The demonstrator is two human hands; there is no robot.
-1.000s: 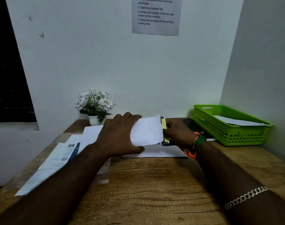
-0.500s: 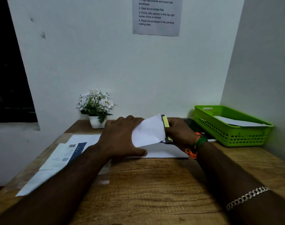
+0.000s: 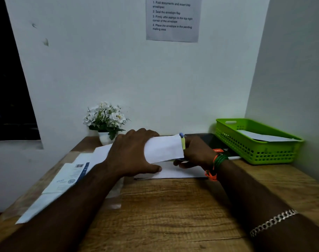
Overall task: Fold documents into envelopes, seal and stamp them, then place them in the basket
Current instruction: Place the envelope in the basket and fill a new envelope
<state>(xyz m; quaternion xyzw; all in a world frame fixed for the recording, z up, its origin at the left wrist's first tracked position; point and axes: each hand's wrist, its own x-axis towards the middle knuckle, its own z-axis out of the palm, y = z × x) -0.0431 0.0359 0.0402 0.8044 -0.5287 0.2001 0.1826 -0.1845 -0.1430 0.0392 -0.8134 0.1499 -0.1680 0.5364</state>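
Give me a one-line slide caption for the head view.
Both hands, left hand and right hand, work a white envelope above the wooden desk.

White folded paper, lime-green perforated basket, brown wood-grain table, white flowers, orange-green wrist threads

Wooden table, white sheets flat under the grip, printed papers left of it, flower pot behind-left, green basket far right, dark booklet just right.
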